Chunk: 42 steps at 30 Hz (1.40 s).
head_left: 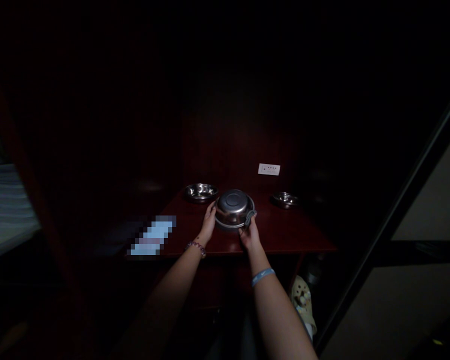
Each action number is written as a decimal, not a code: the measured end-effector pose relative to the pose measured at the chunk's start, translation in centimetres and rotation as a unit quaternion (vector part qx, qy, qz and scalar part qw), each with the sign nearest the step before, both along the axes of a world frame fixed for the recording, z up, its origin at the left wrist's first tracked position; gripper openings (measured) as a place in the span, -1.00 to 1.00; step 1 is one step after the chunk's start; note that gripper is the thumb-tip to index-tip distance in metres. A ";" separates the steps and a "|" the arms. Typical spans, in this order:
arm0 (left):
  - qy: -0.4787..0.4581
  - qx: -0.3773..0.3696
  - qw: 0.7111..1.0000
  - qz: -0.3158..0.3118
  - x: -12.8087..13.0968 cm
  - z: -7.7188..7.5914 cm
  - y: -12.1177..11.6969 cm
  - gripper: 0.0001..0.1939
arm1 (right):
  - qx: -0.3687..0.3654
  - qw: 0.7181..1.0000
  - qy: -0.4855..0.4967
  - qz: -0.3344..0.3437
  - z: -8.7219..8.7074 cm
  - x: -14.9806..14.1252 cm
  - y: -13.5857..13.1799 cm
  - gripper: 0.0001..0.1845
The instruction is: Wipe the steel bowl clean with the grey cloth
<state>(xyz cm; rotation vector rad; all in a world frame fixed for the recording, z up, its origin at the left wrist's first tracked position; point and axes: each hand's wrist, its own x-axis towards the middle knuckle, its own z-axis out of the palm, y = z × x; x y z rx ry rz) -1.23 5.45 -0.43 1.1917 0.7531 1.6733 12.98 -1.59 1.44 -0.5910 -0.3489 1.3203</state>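
Observation:
A steel bowl (232,204) is upside down between my hands, its round base facing up. My left hand (209,222) grips its left rim, the fingers partly hidden behind the edge. On the near right side, my right hand (250,235) holds the rim and presses a dark grey cloth-like piece (250,217) against it. A second steel bowl (201,192) stands upright to the left, behind my left hand. To the right is a smaller steel bowl (285,200), also upright. Whether the held bowl touches the desk is hard to tell.
The dark red wooden desktop (285,232) carries the bowls. A white power socket (269,169) is on the back panel. A blurred-out bright screen-like patch (152,237) lies at the left. Below right is a pale clog (302,300). The surroundings are very dark.

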 end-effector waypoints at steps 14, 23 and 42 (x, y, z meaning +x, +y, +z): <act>-0.030 0.013 0.999 0.023 -0.1 0.1 0.3 -0.63 | 0.040 0.998 -0.052 -0.020 -0.1 0.0 0.2 -0.58; -0.016 0.017 1.000 0.002 -0.1 0.3 -0.1 -0.63 | 0.020 1.000 -0.003 -0.022 -0.1 0.7 0.1 -0.67; -0.018 -0.021 1.000 -0.010 0.0 0.3 -0.4 -0.58 | 0.065 0.996 0.014 -0.053 0.3 0.5 -0.5 -0.65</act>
